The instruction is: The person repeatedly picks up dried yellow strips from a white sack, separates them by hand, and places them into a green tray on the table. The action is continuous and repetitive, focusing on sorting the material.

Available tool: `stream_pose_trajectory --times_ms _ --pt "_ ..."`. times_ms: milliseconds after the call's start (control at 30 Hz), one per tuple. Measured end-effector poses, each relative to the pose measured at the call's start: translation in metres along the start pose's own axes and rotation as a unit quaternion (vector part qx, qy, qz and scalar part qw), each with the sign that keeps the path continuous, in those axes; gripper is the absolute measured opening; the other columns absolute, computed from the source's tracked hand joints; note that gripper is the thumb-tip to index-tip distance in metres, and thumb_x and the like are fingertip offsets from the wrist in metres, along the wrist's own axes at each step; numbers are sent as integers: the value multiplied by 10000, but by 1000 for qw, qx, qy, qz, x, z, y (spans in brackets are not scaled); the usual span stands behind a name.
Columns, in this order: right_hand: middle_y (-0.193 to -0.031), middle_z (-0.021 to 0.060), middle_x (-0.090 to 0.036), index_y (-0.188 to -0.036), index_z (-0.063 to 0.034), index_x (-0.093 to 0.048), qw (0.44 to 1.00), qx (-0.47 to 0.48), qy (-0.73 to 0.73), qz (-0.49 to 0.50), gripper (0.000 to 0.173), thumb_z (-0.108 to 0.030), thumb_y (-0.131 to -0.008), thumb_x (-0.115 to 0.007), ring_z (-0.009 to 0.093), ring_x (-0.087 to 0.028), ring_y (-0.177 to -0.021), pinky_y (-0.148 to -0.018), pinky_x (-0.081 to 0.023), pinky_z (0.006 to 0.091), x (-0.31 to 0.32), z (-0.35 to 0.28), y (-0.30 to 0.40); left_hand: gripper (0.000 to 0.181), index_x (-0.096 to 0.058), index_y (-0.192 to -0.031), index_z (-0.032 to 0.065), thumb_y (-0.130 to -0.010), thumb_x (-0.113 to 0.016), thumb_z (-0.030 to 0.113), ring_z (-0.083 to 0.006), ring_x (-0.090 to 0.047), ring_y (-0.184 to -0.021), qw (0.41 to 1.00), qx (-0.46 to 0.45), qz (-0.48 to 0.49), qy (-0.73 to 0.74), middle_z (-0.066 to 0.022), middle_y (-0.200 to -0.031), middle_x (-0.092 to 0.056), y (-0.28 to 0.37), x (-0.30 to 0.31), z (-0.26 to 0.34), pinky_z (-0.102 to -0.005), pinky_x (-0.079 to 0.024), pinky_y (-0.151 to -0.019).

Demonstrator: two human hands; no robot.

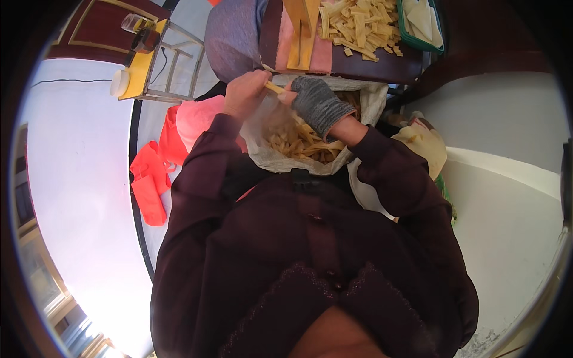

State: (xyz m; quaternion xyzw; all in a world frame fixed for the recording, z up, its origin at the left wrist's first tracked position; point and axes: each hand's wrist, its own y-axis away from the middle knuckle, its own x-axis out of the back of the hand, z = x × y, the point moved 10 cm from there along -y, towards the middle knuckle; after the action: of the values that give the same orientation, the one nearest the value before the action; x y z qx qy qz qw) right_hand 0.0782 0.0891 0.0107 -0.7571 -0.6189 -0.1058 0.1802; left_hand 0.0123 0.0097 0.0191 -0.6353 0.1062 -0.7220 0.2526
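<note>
A pale yellow dried stick (274, 87), perhaps of bean curd, spans the gap between my two hands. My bare left hand (245, 93) grips its left end, and my right hand (317, 104), in a grey knitted fingerless glove, pinches the other end between thumb and finger. Both are above the mouth of a white woven sack (262, 159). Inside the sack lie many broken dried strips (309, 145), part of them hidden by my right hand. Just beyond the sack, a wooden stand with an upright board (299, 51) rests on a pink cloth (321, 56).
More dried sticks (362, 27) are heaped on the dark tabletop (380, 69), beside a green basket (405, 33) holding pale flat pieces. Blue-grey fabric (235, 40) bulges at the left. Red bags (150, 192) lie on the floor near a yellow-topped metal-legged bench (138, 74).
</note>
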Motion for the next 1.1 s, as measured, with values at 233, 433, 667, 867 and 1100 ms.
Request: stream_pose_trajectory --times_ms 233,433,667,867,1100 --pt "-649 122 -582 -858 -50 -641 923 181 310 136 236 -278 -827 -584 310 -562 -629 -604 -453 394 59 25 -24 168 -536 -1046 81 -912 -531 182 -66 -432 -547 665 389 -48 636 43 -694 -488 -14 -52 -29 -228 -396 -507" --pt "-777 179 -635 -871 -34 -662 974 -104 179 91 402 -407 -855 -514 319 -615 -737 -700 -487 414 73 74 -47 174 -561 -1022 64 -916 -536 199 -24 -403 -560 723 377 -27 578 52 -682 -481 -33 -50 -45 -184 -363 -511" --pt "-752 203 -615 -828 0 -650 973 -57 171 147 428 -412 -835 -533 334 -606 -749 -685 -473 425 90 41 -47 153 -577 -1007 75 -908 -546 188 -21 -439 -573 767 364 1 529 57 -687 -506 -54 -53 -58 -172 -353 -518" --pt "-861 216 -596 -863 -2 -645 932 -17 344 112 390 -365 -864 -503 353 -593 -808 -699 -471 430 72 55 -59 182 -616 -930 53 -832 -608 206 -87 -538 -658 829 364 -25 425 -1 -750 -590 -53 -72 -78 -225 -430 -596" --pt "-902 172 -584 -862 -41 -619 927 -76 349 113 218 -245 -858 -542 318 -573 -853 -719 -452 420 67 102 -48 262 -636 -987 59 -758 -647 186 -266 -602 -729 888 365 -65 271 -140 -824 -625 -5 -60 -67 -329 -472 -716"
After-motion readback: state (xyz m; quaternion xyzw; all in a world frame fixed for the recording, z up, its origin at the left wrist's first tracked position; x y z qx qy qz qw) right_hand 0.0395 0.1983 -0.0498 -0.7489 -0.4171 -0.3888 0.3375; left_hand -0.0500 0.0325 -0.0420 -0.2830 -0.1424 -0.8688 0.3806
